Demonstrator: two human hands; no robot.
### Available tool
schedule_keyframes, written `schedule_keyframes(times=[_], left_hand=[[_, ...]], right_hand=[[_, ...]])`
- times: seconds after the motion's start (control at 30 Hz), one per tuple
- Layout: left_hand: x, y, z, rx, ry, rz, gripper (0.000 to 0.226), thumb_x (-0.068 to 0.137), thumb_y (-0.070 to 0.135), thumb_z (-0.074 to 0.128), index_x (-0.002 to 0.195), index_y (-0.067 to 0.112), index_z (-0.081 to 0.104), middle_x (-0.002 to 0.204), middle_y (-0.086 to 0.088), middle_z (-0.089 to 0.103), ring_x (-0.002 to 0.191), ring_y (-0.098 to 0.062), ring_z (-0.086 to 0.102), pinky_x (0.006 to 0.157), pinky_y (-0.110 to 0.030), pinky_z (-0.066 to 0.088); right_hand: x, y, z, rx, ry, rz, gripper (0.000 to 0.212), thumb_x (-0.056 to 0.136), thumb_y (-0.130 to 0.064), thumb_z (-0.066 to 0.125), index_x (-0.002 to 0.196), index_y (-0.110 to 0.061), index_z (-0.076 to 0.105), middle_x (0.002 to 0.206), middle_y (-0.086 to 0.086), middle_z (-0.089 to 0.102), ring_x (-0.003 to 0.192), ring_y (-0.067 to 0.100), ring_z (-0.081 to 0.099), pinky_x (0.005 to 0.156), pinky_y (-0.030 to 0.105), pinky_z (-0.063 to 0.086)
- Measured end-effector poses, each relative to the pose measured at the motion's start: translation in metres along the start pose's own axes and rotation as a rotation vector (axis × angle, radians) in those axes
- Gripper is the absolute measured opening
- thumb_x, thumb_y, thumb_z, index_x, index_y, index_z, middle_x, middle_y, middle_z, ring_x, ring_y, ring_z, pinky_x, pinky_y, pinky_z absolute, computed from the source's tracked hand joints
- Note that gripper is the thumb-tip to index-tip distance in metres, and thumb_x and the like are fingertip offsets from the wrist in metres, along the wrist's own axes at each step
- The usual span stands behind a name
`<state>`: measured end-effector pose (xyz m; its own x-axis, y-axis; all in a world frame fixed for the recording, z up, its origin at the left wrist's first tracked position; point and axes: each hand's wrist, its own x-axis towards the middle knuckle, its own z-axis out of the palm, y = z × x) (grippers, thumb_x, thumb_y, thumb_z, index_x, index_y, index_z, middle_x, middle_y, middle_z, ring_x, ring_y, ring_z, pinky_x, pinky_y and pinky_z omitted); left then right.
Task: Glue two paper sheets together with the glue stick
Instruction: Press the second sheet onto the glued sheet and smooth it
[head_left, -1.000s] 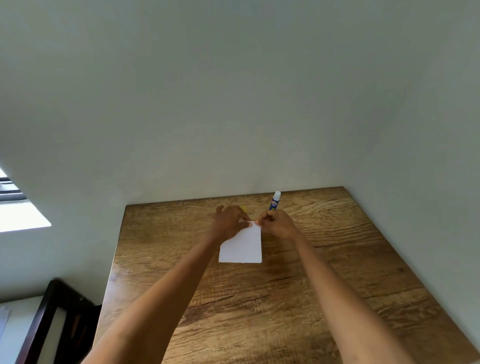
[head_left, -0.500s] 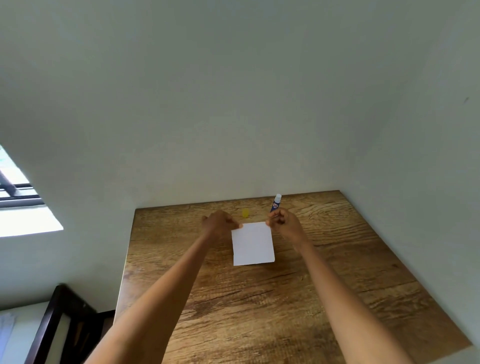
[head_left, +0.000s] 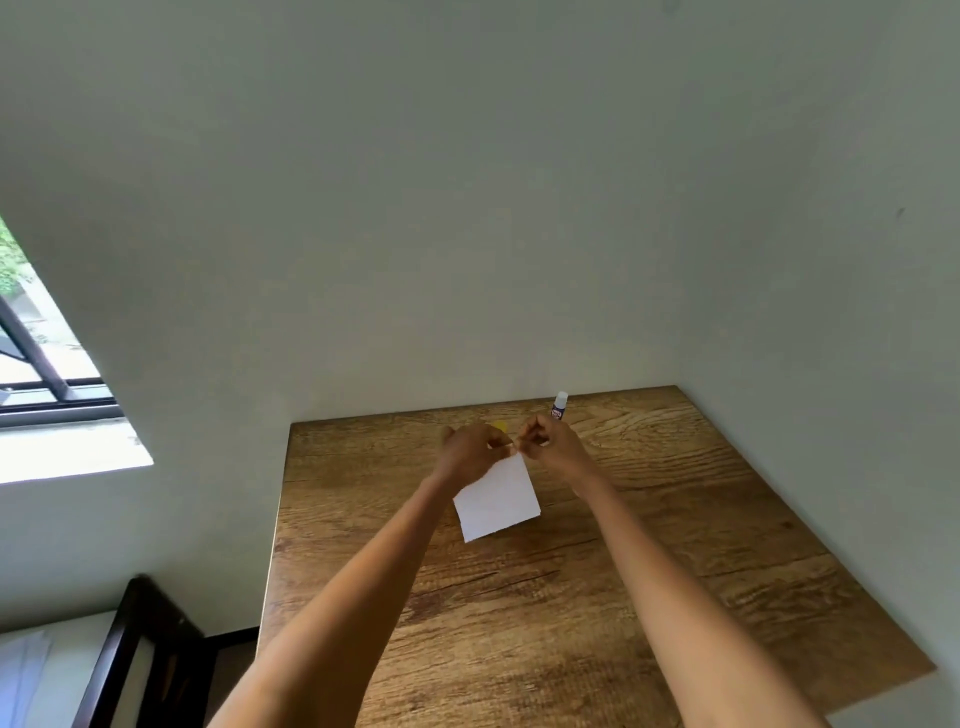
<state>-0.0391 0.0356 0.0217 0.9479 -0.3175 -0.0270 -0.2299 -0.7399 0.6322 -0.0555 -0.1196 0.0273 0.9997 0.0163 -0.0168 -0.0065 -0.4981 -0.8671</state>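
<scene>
A small white paper sheet (head_left: 496, 499) hangs tilted above the wooden table (head_left: 649, 545), held up by its far corner. My left hand (head_left: 470, 449) and my right hand (head_left: 553, 447) meet at that top corner, and both pinch it with fingertips. Whether it is one sheet or two pressed together cannot be told. The glue stick (head_left: 559, 405), white and blue, stands upright just behind my right hand near the wall. A small yellow cap (head_left: 500, 426) lies on the table behind my left hand, partly hidden.
The table sits in a corner, with grey walls behind and to the right. A dark wooden chair back (head_left: 140, 654) stands at the lower left. A window (head_left: 36, 364) is on the left wall.
My hands came together at the paper's top corner, after holding its two upper corners apart. The sheet has rotated and now hangs tilted. The view shifted slightly.
</scene>
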Motion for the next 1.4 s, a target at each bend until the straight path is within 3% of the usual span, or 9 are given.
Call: schedule_keyframes(times=[0.13,0.4,0.5,0.67,0.77,0.83,1.03,1.2,1.4], left_hand=[[0.004,-0.004,0.003,-0.220,0.110,-0.101,0.020,0.086,0.031,0.063,0.098,0.018,0.073,0.106,-0.001,0.071,0.096,-0.018,0.063,0.084,-0.035,0.049],[0.009,-0.015,0.000,-0.408,0.247,-0.221,0.017,0.088,0.027,0.061,0.093,0.018,0.074,0.098,-0.005,0.073,0.079,-0.018,0.063,0.068,-0.032,0.048],[0.008,-0.021,0.001,-0.466,0.281,-0.290,0.017,0.087,0.026,0.062,0.095,0.017,0.073,0.100,-0.004,0.072,0.084,-0.019,0.063,0.072,-0.033,0.049],[0.004,-0.017,0.009,-0.451,0.095,-0.240,0.017,0.084,0.028,0.066,0.091,0.014,0.074,0.096,-0.006,0.072,0.084,-0.024,0.065,0.076,-0.039,0.053],[0.006,-0.005,0.011,-0.453,0.057,-0.227,0.014,0.080,0.029,0.071,0.082,0.015,0.073,0.088,-0.006,0.071,0.081,-0.024,0.066,0.077,-0.039,0.054],[0.008,-0.002,0.010,-0.450,0.047,-0.234,0.014,0.079,0.030,0.072,0.071,0.019,0.069,0.081,-0.003,0.068,0.076,-0.021,0.063,0.070,-0.035,0.051],[0.009,-0.024,0.008,-0.394,0.013,-0.254,0.009,0.076,0.026,0.075,0.070,0.020,0.070,0.083,-0.004,0.072,0.084,-0.021,0.067,0.082,-0.039,0.053],[0.004,-0.039,0.010,-0.379,0.050,-0.269,0.005,0.081,0.016,0.070,0.078,0.016,0.074,0.093,-0.003,0.074,0.090,-0.018,0.067,0.088,-0.039,0.053],[0.004,-0.019,0.019,-0.789,0.078,-0.327,0.023,0.089,0.028,0.061,0.085,0.008,0.071,0.100,-0.011,0.072,0.090,-0.024,0.068,0.084,-0.041,0.056]], right_hand=[[-0.006,0.000,-0.004,0.013,0.005,0.029,0.020,0.082,-0.008,0.072,0.098,-0.008,0.060,0.085,-0.011,0.062,0.079,-0.001,0.058,0.068,0.012,0.044],[-0.024,0.025,-0.011,-0.004,-0.024,0.143,0.018,0.081,-0.004,0.072,0.087,-0.013,0.058,0.091,0.002,0.065,0.085,0.011,0.061,0.063,0.014,0.044],[-0.025,0.033,-0.016,0.017,0.000,0.170,0.013,0.083,-0.010,0.071,0.090,-0.017,0.061,0.098,0.002,0.066,0.094,0.016,0.061,0.067,0.017,0.044],[-0.023,0.024,-0.010,0.060,-0.002,0.166,0.027,0.092,-0.024,0.061,0.116,-0.013,0.066,0.107,-0.003,0.064,0.101,0.011,0.058,0.083,0.023,0.044],[-0.017,0.016,-0.003,0.017,-0.123,0.191,0.020,0.090,-0.026,0.064,0.098,-0.008,0.069,0.095,0.007,0.067,0.083,0.013,0.061,0.069,0.022,0.044],[-0.014,0.014,-0.001,-0.038,-0.079,0.190,0.025,0.090,-0.026,0.064,0.082,-0.003,0.067,0.080,0.013,0.064,0.069,0.015,0.056,0.061,0.023,0.039],[-0.011,0.023,-0.017,0.021,0.098,0.251,0.035,0.091,-0.028,0.063,0.101,0.005,0.068,0.096,0.017,0.069,0.078,0.022,0.061,0.063,0.027,0.046],[-0.015,0.029,-0.030,0.210,0.200,0.295,0.023,0.090,-0.026,0.064,0.093,-0.004,0.069,0.099,0.015,0.069,0.079,0.021,0.061,0.066,0.030,0.048],[-0.022,0.026,-0.020,0.316,0.283,0.297,0.016,0.091,-0.024,0.064,0.087,-0.009,0.065,0.092,0.010,0.067,0.076,0.019,0.061,0.058,0.025,0.048]])
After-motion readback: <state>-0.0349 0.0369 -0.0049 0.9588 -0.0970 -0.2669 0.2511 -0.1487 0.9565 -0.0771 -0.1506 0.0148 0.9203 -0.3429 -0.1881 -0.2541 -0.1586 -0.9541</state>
